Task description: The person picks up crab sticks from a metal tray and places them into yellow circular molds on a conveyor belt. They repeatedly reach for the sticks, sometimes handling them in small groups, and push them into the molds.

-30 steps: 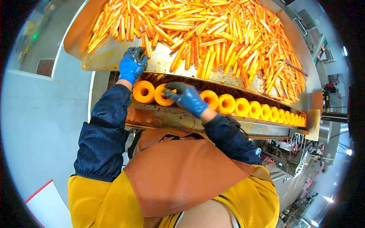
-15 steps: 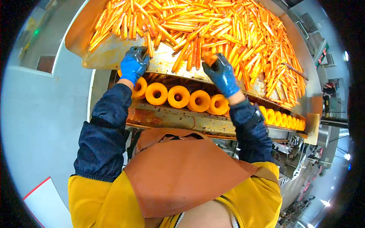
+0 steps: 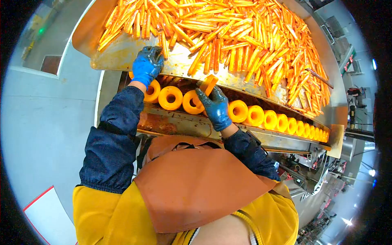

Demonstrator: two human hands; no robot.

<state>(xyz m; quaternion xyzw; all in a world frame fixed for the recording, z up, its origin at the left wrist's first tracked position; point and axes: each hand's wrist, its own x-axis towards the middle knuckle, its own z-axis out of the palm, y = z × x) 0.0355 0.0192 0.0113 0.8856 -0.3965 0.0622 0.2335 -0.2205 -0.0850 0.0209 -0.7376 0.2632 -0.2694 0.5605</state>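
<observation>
My left hand point(image 3: 148, 66), in a blue glove with dark wet fingertips, rests at the near edge of the metal tray point(image 3: 118, 55), its fingers curled beside a few orange sticks; whether it holds anything is hidden. My right hand point(image 3: 214, 107), gloved the same way, is closed on a short orange piece point(image 3: 208, 84) that stands up from between thumb and fingers. It is over the row of yellow-orange rings point(image 3: 170, 98), which runs along a trough below the tray. Long glossy orange sticks point(image 3: 237, 41) are heaped on the tray.
A thin dark rod point(image 3: 320, 78) lies on the heap at the right. The metal ledge point(image 3: 192, 123) of the trough runs between the rings and my apron. Machinery with cables point(image 3: 304, 171) stands at the lower right. A white board with a red edge point(image 3: 51, 212) is at lower left.
My right hand has come back from the sticks toward the rings with an orange piece in it. The rings' positions along the row have shifted. My left hand stays nearly where it was.
</observation>
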